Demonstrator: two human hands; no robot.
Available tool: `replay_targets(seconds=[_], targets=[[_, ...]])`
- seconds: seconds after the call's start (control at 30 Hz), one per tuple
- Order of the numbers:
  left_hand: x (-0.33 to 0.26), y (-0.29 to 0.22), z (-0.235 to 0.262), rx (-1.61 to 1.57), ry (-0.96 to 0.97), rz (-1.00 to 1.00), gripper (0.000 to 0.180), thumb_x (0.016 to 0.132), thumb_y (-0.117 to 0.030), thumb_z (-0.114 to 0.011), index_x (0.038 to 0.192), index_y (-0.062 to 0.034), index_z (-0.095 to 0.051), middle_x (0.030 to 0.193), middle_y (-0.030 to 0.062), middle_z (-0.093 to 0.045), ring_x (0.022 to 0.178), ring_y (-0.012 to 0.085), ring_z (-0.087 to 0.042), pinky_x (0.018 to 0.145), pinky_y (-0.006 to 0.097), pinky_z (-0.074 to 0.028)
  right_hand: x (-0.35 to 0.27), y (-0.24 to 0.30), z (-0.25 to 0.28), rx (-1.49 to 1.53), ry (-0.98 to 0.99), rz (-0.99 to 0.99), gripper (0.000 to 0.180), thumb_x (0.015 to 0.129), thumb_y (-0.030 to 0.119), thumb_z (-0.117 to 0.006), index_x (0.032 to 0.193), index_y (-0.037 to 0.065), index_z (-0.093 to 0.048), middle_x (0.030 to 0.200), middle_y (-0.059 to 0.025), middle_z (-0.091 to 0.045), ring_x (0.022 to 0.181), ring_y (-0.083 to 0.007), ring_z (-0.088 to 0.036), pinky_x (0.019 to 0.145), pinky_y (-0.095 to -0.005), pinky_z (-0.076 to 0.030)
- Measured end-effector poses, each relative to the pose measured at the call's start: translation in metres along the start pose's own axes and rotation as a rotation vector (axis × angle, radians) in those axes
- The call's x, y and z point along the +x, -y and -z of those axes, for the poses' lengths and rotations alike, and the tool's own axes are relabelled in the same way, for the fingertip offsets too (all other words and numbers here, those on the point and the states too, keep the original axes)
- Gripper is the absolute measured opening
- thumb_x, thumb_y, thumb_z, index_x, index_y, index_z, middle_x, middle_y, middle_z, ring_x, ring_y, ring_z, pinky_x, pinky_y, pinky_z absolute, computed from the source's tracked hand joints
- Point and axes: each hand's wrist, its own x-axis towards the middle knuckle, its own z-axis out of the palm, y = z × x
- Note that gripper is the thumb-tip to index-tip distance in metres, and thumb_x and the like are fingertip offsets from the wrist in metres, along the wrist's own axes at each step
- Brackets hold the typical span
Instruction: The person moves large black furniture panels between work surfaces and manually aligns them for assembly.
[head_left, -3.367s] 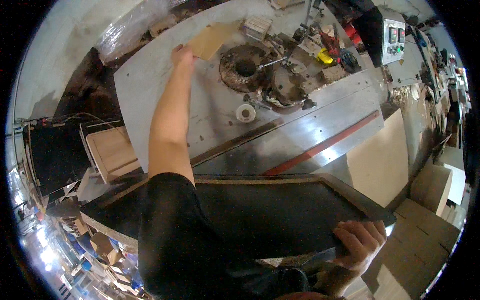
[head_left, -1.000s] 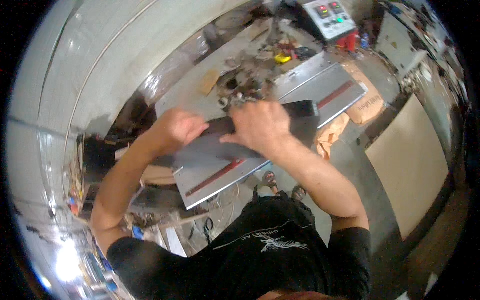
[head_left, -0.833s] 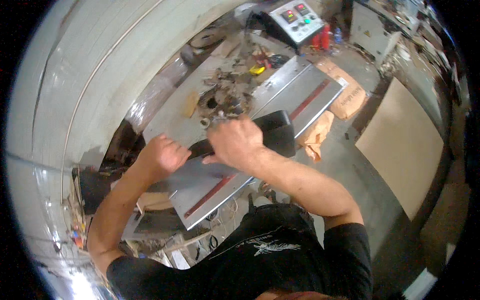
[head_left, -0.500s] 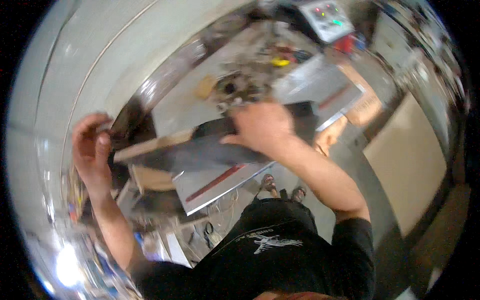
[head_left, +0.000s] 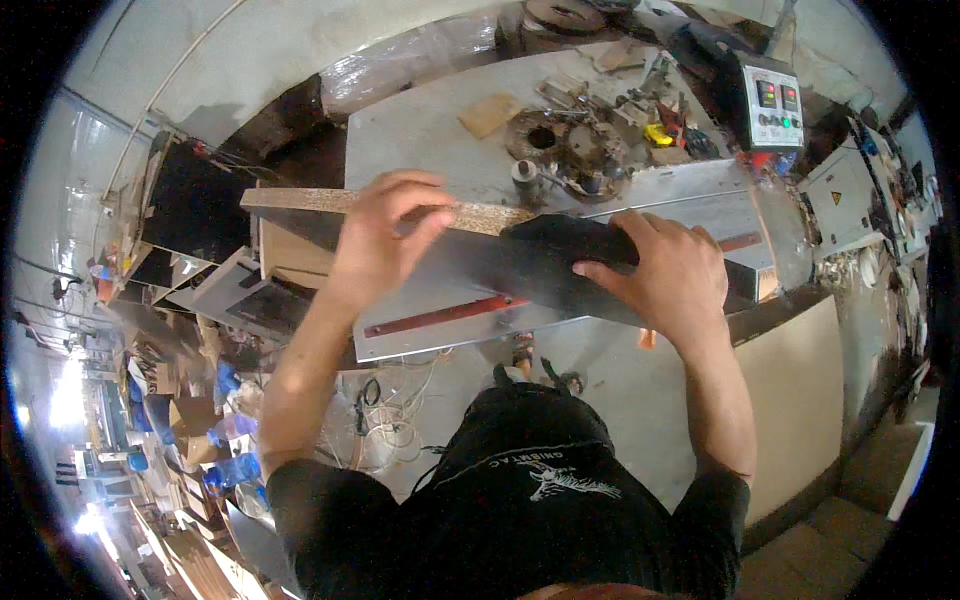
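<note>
A long dark panel [head_left: 470, 262] with a raw chipboard edge [head_left: 490, 216] lies tilted across the metal machine table [head_left: 400, 350]. My right hand [head_left: 672, 270] is closed over a bunched black cloth [head_left: 565, 238] at the panel's upper edge. Its thumb points left along the panel's dark face, while the other fingers are partly hidden behind. Over the left half of that edge is my left hand [head_left: 385, 240], its fingers loosely curled and its thumb a little apart. I see nothing held in it; whether it touches the panel I cannot tell.
Metal discs and loose tools [head_left: 570, 150] lie on the tabletop beyond the panel, with a small bottle [head_left: 525, 182] nearby. A control box [head_left: 770, 105] with lit displays stands at far right. Below it leans a beige board [head_left: 795, 410]. Loose cables [head_left: 395, 425] cover the floor.
My left hand has come right, from beyond the panel's left end to over its edge. My right hand has shifted right, and the black cloth beside it shows clearly now. The view has turned.
</note>
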Motion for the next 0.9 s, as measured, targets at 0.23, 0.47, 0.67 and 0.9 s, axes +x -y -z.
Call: replay_targets(seconds=[0.23,0.47,0.67,0.9], targets=[[0.012,0.001,-0.019,0.154,0.201,-0.154,0.046,0.080,-0.027,-0.079,0.120,-0.0105,-0.064,0.117,0.0122,-0.064,0.104,0.0320,-0.062,0.097,0.040,-0.045,0.011,-0.003,0.000,0.211,-0.063,0.086,0.046,0.076,0.039,-0.080,0.110,0.011,-0.067,0.101,-0.0116,-0.070,0.088,-0.0333,-0.068,0.080,-0.0432,-0.053],[0.022,0.015,-0.023,0.301,0.298,-0.215,0.053,0.075,-0.043,-0.079,0.115,-0.0120,-0.062,0.102,0.0091,-0.065,0.098,0.0297,-0.064,0.084,0.041,-0.048,0.065,0.024,0.007,0.335,0.082,0.462,0.032,0.081,0.028,-0.076,0.102,0.007,-0.063,0.099,-0.0142,-0.065,0.092,-0.0364,-0.065,0.077,-0.0461,-0.052],[0.018,0.010,-0.024,0.323,0.268,-0.175,0.048,0.072,-0.047,-0.080,0.102,-0.0132,-0.062,0.092,0.0056,-0.065,0.092,0.0265,-0.066,0.080,0.040,-0.049,0.102,0.046,0.025,0.100,0.480,0.561,0.031,0.087,0.037,-0.069,0.089,0.008,-0.061,0.086,-0.0132,-0.065,0.083,-0.0368,-0.064,0.071,-0.0473,-0.049],[0.019,0.009,-0.028,0.327,0.238,-0.176,0.048,0.072,-0.050,-0.077,0.098,-0.0129,-0.061,0.092,0.0040,-0.065,0.092,0.0239,-0.066,0.079,0.040,-0.048,0.122,0.033,0.012,0.004,0.582,0.772,0.041,0.094,0.041,-0.061,0.069,0.008,-0.061,0.071,-0.0135,-0.063,0.068,-0.0375,-0.063,0.059,-0.0491,-0.046]])
